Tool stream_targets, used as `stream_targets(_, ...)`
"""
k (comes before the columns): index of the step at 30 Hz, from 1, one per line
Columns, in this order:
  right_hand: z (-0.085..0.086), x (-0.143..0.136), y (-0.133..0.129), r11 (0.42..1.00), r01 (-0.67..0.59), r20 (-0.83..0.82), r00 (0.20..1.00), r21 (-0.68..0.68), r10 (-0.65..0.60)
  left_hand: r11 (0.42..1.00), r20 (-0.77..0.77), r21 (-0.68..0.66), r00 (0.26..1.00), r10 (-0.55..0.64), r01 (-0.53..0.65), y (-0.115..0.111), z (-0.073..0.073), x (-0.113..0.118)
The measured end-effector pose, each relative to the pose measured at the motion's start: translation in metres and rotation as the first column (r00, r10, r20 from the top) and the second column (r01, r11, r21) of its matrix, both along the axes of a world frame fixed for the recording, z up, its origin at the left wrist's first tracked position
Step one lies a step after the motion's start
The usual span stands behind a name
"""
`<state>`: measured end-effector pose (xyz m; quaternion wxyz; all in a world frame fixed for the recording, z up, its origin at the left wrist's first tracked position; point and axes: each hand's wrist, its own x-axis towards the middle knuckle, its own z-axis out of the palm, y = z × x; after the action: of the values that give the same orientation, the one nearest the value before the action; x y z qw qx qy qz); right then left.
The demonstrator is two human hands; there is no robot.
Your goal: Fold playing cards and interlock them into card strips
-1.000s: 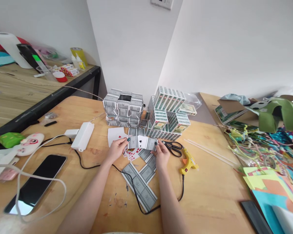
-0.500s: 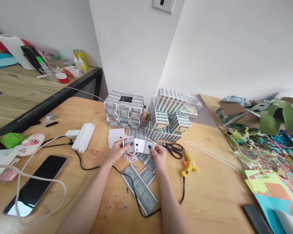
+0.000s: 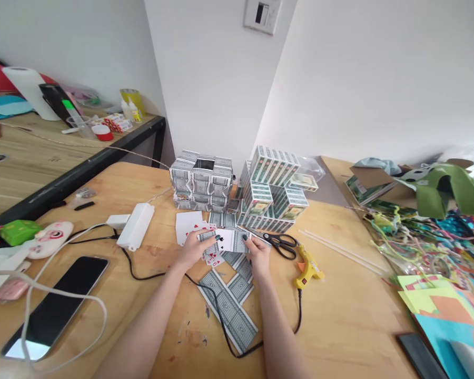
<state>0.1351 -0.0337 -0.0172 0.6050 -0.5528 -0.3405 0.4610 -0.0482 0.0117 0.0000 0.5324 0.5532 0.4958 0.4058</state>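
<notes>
Between my hands is a strip of joined playing cards (image 3: pixel 226 240), with a white spade face in the middle and patterned backs at both ends. My left hand (image 3: pixel 193 249) pinches its left end, and my right hand (image 3: pixel 259 252) pinches its right end. Beneath the strip lie red-suited cards (image 3: pixel 212 259) and patterned card pieces (image 3: pixel 240 287). A longer card strip (image 3: pixel 229 315) rests nearer to me. Behind stands a hollow block built of folded cards (image 3: pixel 200 181), beside stacked card boxes (image 3: pixel 275 166).
Black scissors (image 3: pixel 282 245) and a yellow glue gun (image 3: pixel 308 268) lie right of my right hand; its black cord loops in front. At left are a white adapter (image 3: pixel 136 226) and a phone (image 3: pixel 57 305). Clear sticks (image 3: pixel 343 251), colored paper (image 3: pixel 442 310) and craft scraps are at right.
The view has shifted slightly. The card strip looks flatter and more level between my hands, which still grip both ends.
</notes>
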Motion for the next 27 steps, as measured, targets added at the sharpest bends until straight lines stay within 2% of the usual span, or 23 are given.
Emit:
stream_targets(5,0.001,0.000,0.000,1.000,0.001,-0.112,0.994,0.008,0.000,1.000,0.034,-0.016,0.999,-0.025,0.026,0.001,0.001,0.001)
stream_targets(17,-0.003,-0.006,-0.003,0.996,0.083,-0.077,0.994,0.022,-0.081,0.998,0.141,-0.018,0.988,0.066,-0.064,-0.003,-0.004,-0.008)
stream_targets(24,0.002,0.005,-0.001,0.959,0.243,-0.088,0.969,0.144,-0.232,0.985,0.168,-0.038,0.970,0.174,-0.170,0.003,0.003,-0.024)
stream_targets(27,0.003,0.009,0.001,0.961,0.194,-0.190,0.969,0.198,-0.157,0.992,0.194,-0.033,0.973,0.126,-0.122,0.004,0.008,-0.026)
